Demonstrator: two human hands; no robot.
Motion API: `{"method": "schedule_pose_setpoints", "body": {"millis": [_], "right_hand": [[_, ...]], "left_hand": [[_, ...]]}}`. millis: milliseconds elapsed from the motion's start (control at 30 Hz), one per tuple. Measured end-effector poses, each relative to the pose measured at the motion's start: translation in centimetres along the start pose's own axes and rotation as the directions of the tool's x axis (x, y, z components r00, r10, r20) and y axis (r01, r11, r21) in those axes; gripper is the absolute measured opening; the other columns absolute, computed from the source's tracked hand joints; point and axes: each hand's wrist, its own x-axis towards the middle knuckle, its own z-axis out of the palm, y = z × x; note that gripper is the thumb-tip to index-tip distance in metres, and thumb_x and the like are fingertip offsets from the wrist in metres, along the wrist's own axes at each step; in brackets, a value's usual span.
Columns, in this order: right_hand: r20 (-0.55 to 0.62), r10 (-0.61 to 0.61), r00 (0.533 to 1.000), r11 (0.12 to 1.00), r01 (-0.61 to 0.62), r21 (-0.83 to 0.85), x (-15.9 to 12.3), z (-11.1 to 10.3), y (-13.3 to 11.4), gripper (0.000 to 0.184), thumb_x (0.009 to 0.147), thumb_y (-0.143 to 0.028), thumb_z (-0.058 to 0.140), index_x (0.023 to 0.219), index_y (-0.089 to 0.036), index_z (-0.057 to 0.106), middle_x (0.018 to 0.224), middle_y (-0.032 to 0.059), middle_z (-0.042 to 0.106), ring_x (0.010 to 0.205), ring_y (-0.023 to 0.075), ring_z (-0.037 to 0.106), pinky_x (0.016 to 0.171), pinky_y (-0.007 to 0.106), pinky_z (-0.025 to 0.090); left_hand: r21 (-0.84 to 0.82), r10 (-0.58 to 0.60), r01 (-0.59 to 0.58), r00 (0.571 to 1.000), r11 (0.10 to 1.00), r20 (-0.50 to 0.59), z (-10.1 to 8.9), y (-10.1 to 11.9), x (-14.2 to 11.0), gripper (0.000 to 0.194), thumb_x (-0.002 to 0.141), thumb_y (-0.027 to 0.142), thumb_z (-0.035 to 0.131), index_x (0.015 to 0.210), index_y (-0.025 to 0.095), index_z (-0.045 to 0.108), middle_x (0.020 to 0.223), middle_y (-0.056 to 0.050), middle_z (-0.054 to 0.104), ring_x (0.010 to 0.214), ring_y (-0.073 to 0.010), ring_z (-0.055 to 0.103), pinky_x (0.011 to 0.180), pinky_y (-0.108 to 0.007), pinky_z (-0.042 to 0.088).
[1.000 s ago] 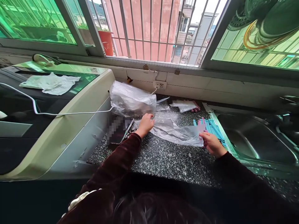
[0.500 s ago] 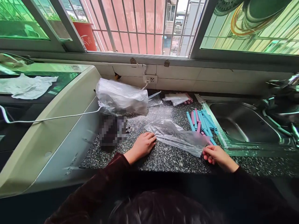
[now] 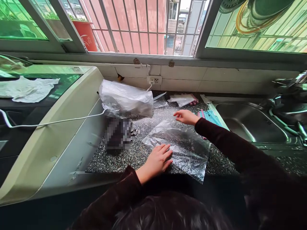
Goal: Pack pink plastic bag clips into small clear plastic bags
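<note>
A clear plastic bag [image 3: 184, 150] lies spread flat on the speckled dark counter [image 3: 134, 153]. My left hand [image 3: 158, 159] rests on its near left edge, fingers stretched flat. My right hand [image 3: 185, 117] hovers beyond the bag's far edge, fingers loosely open and holding nothing. It is stretched out over the counter toward the bulky clear bag [image 3: 126, 99] and the small packets [image 3: 183, 99] by the wall. Blue and pink strips [image 3: 208, 115] lie just right of my right wrist, partly hidden by my sleeve.
A steel sink [image 3: 249, 123] lies at right with taps beyond it. A white appliance [image 3: 69, 118] with a dark glass top, a crumpled white bag [image 3: 27, 89] and a white cable [image 3: 52, 121] stands left. A wall socket [image 3: 154, 80] is under the window.
The flat bag was pulled nearer and laid flat. My right hand let go of its corner and reached forward over it. My left hand moved onto the bag.
</note>
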Motion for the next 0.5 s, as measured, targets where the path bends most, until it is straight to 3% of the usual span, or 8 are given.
{"method": "schedule_pose_setpoints", "body": {"millis": [67,200,333,500], "right_hand": [[0.054,-0.06,0.997,0.993,0.065,-0.097,3.1,1.8,-1.1,0.029,0.076,-0.022,0.061,0.105,-0.02,0.064,0.098,0.0069,0.065,0.083,0.0156,0.06,0.071,0.024,0.042],[0.117,-0.115,0.987,0.983,0.13,-0.129,6.1,4.0,-2.4,0.023,0.071,-0.023,0.068,0.094,-0.023,0.068,0.096,0.0062,0.065,0.087,0.0181,0.059,0.069,0.024,0.041],[0.135,-0.14,0.981,0.978,0.158,-0.139,7.4,4.7,-2.8,0.008,0.074,-0.018,0.063,0.078,-0.02,0.069,0.085,0.0051,0.066,0.08,0.0172,0.058,0.063,0.023,0.038],[0.064,-0.178,0.982,0.975,0.185,-0.12,8.2,4.2,-3.4,0.009,0.075,-0.015,0.058,0.075,-0.018,0.067,0.085,0.0066,0.065,0.082,0.0179,0.056,0.064,0.024,0.037]], "left_hand": [[-0.013,-0.015,0.015,1.0,1.0,0.023,0.3,0.2,-0.5,0.035,0.085,0.035,0.048,0.112,0.015,0.058,0.124,-0.012,0.057,0.113,-0.0277,0.05,0.094,-0.044,0.043],[-0.032,-0.025,0.027,0.999,0.999,0.048,0.1,-0.3,-1.8,0.035,0.085,0.035,0.047,0.114,0.017,0.057,0.127,-0.011,0.055,0.116,-0.0278,0.049,0.096,-0.046,0.042],[-0.059,-0.007,0.01,0.999,0.998,0.046,-0.5,-1.1,-2.7,0.032,0.085,0.033,0.048,0.112,0.018,0.058,0.127,-0.01,0.056,0.116,-0.0266,0.049,0.096,-0.045,0.042],[-0.096,-0.054,0.052,0.998,0.994,-0.016,-1.8,-2.8,-2.5,0.026,0.085,0.031,0.049,0.105,0.019,0.06,0.12,-0.011,0.058,0.11,-0.024,0.053,0.094,-0.041,0.044]]}}
